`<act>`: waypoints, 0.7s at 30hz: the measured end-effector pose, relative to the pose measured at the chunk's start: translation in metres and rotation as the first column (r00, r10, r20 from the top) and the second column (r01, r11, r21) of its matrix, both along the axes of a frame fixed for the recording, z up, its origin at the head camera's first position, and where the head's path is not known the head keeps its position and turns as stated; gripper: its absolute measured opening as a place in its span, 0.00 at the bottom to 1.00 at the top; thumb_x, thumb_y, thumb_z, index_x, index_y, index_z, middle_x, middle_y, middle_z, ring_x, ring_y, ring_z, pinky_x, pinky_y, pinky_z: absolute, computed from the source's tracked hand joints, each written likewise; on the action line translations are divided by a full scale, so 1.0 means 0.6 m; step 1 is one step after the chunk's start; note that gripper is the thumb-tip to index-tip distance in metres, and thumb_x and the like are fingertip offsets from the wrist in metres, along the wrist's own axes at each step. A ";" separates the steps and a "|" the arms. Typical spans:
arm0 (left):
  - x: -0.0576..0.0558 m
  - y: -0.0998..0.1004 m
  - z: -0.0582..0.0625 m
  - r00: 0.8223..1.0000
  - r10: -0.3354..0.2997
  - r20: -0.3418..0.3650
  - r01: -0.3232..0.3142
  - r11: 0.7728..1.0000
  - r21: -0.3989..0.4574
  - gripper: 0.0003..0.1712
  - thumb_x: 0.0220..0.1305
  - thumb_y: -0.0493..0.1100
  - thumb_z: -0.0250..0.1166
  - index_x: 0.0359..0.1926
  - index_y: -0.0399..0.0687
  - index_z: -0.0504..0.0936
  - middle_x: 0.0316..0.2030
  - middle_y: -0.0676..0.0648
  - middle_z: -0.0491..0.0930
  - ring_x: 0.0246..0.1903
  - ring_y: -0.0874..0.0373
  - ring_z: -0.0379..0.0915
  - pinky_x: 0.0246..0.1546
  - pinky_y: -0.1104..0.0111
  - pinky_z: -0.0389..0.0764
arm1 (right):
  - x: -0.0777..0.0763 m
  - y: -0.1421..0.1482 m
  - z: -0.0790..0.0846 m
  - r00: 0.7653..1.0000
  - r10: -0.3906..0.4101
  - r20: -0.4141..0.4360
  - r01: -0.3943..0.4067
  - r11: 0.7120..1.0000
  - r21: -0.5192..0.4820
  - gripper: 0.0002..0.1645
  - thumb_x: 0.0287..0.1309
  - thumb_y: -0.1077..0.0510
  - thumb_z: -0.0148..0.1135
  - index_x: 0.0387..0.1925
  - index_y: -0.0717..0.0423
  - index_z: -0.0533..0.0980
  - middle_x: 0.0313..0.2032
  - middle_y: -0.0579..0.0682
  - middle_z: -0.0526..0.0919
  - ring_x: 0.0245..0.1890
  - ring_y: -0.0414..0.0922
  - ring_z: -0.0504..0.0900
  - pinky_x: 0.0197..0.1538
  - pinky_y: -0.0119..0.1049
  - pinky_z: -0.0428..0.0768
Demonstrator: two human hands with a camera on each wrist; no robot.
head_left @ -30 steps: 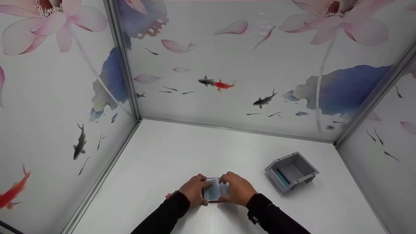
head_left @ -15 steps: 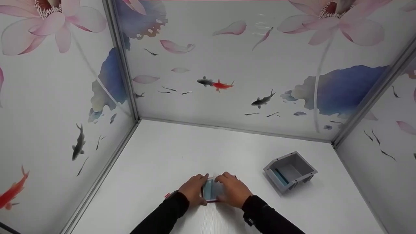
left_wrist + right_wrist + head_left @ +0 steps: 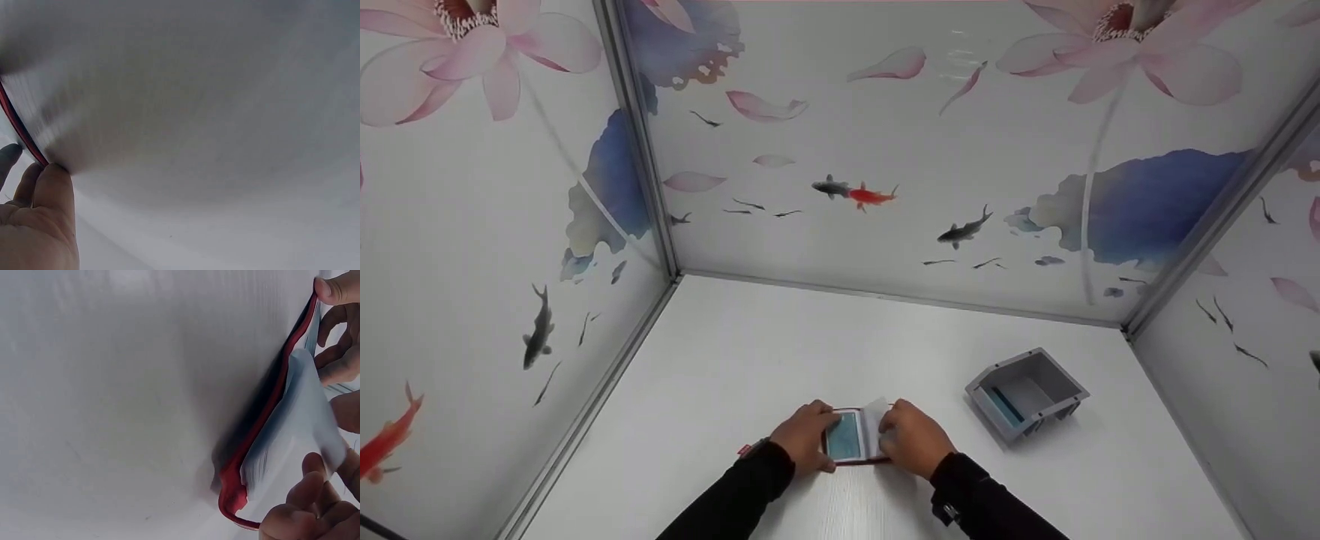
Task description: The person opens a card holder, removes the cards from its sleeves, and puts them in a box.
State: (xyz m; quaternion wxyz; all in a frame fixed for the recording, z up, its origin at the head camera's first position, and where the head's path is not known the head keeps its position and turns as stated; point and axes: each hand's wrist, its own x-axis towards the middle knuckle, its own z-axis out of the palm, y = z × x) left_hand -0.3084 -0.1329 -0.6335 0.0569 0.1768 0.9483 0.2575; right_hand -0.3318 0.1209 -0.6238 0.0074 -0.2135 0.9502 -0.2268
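A small red-edged card holder (image 3: 851,463) lies spread on the white table, with clear plastic sleeves inside and a blue-green card (image 3: 842,436) showing on its left side. My left hand (image 3: 801,439) grips the left edge, thumb at the near side and fingers at the far side. My right hand (image 3: 919,441) pinches a clear sleeve page (image 3: 873,427) lifted over the right half. In the right wrist view, the stack of sleeves (image 3: 292,427) rises from the red cover (image 3: 270,402), whose end curls up beside my right fingers.
A grey plastic bin (image 3: 1046,376) stands to the right on the white table (image 3: 780,337), with a blue strip at its inner left side. Printed panels (image 3: 870,135) with fish and lotus flowers enclose the table at the back and both sides.
The right hand has turned sleeve pages over to the right, uncovering the blue-green card on the left. The left hand keeps its hold on the card holder.
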 end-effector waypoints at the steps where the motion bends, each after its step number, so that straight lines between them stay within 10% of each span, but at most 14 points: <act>1: 0.001 0.000 0.000 1.000 -0.001 -0.005 0.001 1.000 0.001 0.49 0.57 0.46 0.91 0.77 0.44 0.81 0.71 0.46 0.80 0.69 0.50 0.78 0.71 0.56 0.83 | -0.001 0.000 -0.001 1.000 -0.017 -0.003 0.017 1.000 0.013 0.05 0.61 0.62 0.80 0.39 0.53 0.91 0.41 0.45 0.83 0.42 0.40 0.84 0.53 0.45 0.90; 15: -0.001 0.000 -0.002 1.000 -0.012 -0.026 0.012 1.000 -0.001 0.48 0.57 0.47 0.91 0.76 0.45 0.82 0.70 0.45 0.81 0.67 0.50 0.78 0.70 0.55 0.84 | 0.001 -0.021 -0.002 0.990 0.001 -0.144 0.002 1.000 0.020 0.31 0.53 0.72 0.86 0.57 0.54 0.86 0.56 0.53 0.81 0.56 0.50 0.81 0.57 0.49 0.89; 21: -0.004 0.000 -0.005 1.000 -0.003 -0.004 0.003 1.000 -0.001 0.48 0.57 0.47 0.91 0.77 0.46 0.82 0.70 0.46 0.81 0.67 0.51 0.78 0.70 0.55 0.84 | 0.002 -0.036 0.006 0.995 0.095 0.031 -0.095 0.995 0.001 0.27 0.68 0.76 0.68 0.64 0.58 0.83 0.55 0.56 0.91 0.57 0.53 0.90 0.64 0.54 0.89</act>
